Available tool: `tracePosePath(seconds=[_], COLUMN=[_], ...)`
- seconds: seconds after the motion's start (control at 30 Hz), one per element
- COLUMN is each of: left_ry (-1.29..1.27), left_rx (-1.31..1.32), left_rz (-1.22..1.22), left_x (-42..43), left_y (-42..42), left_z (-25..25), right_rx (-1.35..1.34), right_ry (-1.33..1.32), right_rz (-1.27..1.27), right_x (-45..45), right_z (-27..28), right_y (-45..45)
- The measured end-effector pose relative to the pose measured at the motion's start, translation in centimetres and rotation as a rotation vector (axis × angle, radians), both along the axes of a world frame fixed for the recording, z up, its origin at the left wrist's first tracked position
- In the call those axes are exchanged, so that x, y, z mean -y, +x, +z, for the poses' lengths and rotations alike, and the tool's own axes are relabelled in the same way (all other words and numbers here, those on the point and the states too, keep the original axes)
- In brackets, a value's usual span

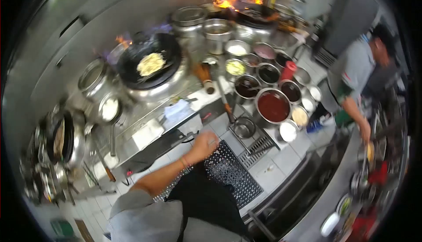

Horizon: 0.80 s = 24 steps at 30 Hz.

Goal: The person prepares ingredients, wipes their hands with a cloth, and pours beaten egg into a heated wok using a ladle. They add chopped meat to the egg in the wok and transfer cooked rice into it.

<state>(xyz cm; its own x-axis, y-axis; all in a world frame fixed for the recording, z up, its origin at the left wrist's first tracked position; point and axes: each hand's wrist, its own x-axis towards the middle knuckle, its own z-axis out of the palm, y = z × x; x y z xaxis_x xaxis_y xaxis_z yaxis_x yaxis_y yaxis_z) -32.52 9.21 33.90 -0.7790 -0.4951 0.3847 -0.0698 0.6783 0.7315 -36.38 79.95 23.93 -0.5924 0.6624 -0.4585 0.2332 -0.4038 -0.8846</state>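
Note:
My left hand (203,147) hangs in front of my body above the floor mat, with a thin band at the wrist. Its fingers look loosely curled, somewhat blurred, and no object shows in them. My right hand is out of view. Ahead of me, a black wok (127,68) sits on a burner with pale yellow food (151,64) in it, and a utensil rests against the food. A folded light-blue cloth (178,111) lies on the stove's front ledge, near my left hand. A long-handled ladle (225,103) leans beside the sauce pots.
Flames (237,0) rise around a second wok (257,15) at the back. Several sauce pots stand on the right, including a large red-sauce pot (273,105). A perforated black mat (233,171) covers the floor. Another person (360,72) works at the right-hand counter (303,215).

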Motion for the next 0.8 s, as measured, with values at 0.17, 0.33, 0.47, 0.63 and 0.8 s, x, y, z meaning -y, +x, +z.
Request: tracePosePath(seconds=[0.17, 0.33, 0.47, 0.63, 0.8], left_ry=[-0.566, -0.144, -0.088, -0.148, -0.033], left_rx=[0.025, 0.208, 0.056, -0.001, -0.025], left_rz=[0.940, 0.920, 0.814, 0.851, 0.832], left_x=[19.4, 28.2, 28.8, 21.2, 25.7], left_y=[1.8, 4.2, 5.4, 6.7, 5.8], left_z=[7.0, 7.5, 6.2, 13.6, 11.3], right_rx=[0.064, 0.051, -0.076, -0.124, -0.247], right_ry=[-0.042, 0.125, 0.023, 0.124, 0.196], right_rz=[0.560, 1.177, 1.521, 1.702, 1.835], right_x=[17.4, 41.5, 52.2, 59.8, 66.2], right_z=[2.5, 8.0, 8.8, 11.3, 12.3], right_y=[-7.0, -8.2, -6.8, -7.5, -9.4])
